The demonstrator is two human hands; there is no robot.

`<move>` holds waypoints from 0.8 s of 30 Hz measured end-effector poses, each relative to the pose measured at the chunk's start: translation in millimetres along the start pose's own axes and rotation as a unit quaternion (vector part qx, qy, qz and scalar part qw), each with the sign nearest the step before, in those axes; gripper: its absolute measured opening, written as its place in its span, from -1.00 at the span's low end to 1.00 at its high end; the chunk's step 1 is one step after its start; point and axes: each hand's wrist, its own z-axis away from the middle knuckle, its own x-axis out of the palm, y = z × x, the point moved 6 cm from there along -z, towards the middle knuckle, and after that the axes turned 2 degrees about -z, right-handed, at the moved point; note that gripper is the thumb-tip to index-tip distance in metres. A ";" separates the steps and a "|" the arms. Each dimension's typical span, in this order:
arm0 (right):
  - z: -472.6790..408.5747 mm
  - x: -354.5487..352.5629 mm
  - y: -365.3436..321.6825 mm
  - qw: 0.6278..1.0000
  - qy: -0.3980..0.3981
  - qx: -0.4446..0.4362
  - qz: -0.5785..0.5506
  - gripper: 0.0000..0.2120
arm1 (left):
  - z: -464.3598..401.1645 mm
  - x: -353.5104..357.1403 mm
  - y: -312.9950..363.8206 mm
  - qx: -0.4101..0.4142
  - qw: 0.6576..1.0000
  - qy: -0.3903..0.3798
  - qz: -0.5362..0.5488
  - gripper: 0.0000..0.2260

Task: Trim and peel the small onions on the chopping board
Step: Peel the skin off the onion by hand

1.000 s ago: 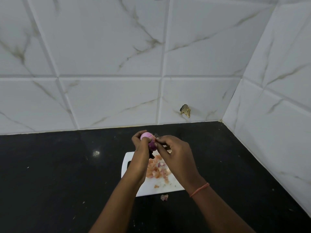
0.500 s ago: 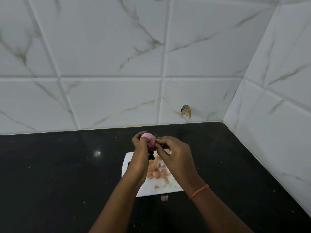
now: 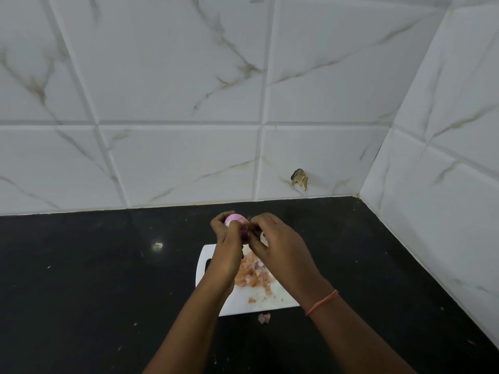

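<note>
On the left half of the black polished stone desk, only pale specks and one bright light reflection are noted. Toward the centre lies a white plastic chopping board with a dark handle slot at its left edge; its left part is covered by the left forearm. A heap of pale orange-pink onion peelings sits on the board, with a few stray flakes closer to its near edge. One loose pinkish scrap of peel rests on the desk just off that near edge.

Above the board's far end, the left hand holds a small pink-purple onion clear of the board, fingers curled round it. Immediately to the right, the right hand meets the onion at its root end, fingertips pinched there on what appears to be skin; the exact contact is too small to confirm. A thin orange thread band circles the right wrist.

Further right, a chipped brown hole mars the white marble-patterned wall tiles just above the desk.
</note>
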 end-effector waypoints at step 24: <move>0.6 -19.4 34.6 0.988 0.106 0.054 -0.100 -0.82 | 1.3 6.3 -9.5 -0.135 0.963 -0.088 0.217 -0.65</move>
